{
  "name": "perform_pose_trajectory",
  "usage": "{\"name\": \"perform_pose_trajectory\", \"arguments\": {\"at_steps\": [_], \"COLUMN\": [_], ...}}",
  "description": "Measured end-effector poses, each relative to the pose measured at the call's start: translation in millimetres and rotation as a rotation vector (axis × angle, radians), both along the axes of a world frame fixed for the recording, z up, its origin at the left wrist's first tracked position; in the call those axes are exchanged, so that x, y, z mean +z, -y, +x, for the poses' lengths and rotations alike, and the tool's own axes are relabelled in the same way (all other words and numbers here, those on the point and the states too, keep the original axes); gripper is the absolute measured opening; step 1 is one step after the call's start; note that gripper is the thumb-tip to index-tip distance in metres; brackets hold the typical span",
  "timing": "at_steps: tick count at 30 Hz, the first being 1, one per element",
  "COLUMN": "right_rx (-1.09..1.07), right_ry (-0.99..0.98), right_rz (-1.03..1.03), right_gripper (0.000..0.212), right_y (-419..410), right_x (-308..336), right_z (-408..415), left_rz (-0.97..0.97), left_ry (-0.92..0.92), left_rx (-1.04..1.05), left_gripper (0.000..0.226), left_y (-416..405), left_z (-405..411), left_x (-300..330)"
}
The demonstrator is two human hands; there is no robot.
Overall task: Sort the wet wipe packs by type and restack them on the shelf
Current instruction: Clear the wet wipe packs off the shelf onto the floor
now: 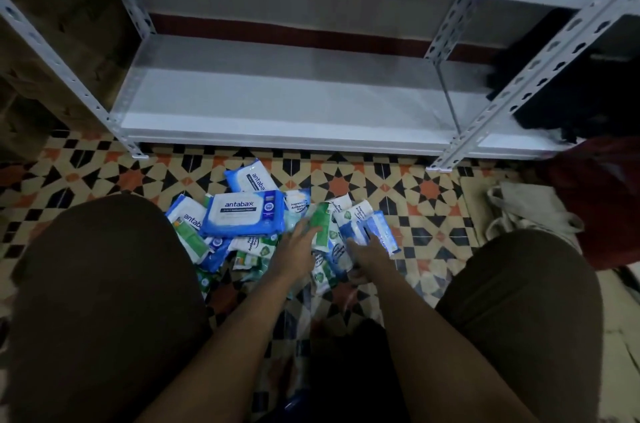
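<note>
Several wet wipe packs lie in a heap on the patterned floor in front of a white metal shelf [291,100] with nothing on its bottom board. A large blue antabax pack [244,216] tops the heap, and another one [250,177] lies behind it. Small white-and-green packs [254,244] and blue packs are mixed below. My left hand [298,249] rests on the heap with its fingers around a green-and-white pack [320,223]. My right hand [369,251] grips small blue packs [379,232] at the heap's right side.
My two knees frame the heap at left and right. A pale cloth bag [530,211] lies on the floor at the right, with a dark red thing [599,194] and a black bag [568,87] behind it. Slotted shelf posts [533,76] stand at both sides.
</note>
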State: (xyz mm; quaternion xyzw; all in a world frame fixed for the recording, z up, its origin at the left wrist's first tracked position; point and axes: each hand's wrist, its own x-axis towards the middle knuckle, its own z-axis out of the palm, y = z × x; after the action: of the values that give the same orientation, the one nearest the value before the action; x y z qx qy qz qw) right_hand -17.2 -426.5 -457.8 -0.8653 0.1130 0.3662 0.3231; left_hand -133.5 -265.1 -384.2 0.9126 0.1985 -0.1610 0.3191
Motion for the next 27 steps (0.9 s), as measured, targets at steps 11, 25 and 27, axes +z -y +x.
{"name": "perform_pose_trajectory", "arguments": {"at_steps": [11, 25, 27], "right_rx": [-0.13, 0.079, 0.105], "right_ry": [0.057, 0.631, 0.737], "right_rz": [0.067, 0.566, 0.657], "right_gripper": [0.032, 0.02, 0.021], "right_y": [-16, -133, -156], "right_x": [73, 223, 258], "right_z": [-10, -18, -16], "left_rz": [-0.074, -0.429, -0.412], "left_ry": [-0.045, 0.64, 0.746], "left_rx": [0.02, 0.832, 0.878], "left_gripper": [0.068, 0.031, 0.031], "left_y": [-5, -95, -122], "left_z": [-9, 6, 11], "left_x": [5, 127, 164]}}
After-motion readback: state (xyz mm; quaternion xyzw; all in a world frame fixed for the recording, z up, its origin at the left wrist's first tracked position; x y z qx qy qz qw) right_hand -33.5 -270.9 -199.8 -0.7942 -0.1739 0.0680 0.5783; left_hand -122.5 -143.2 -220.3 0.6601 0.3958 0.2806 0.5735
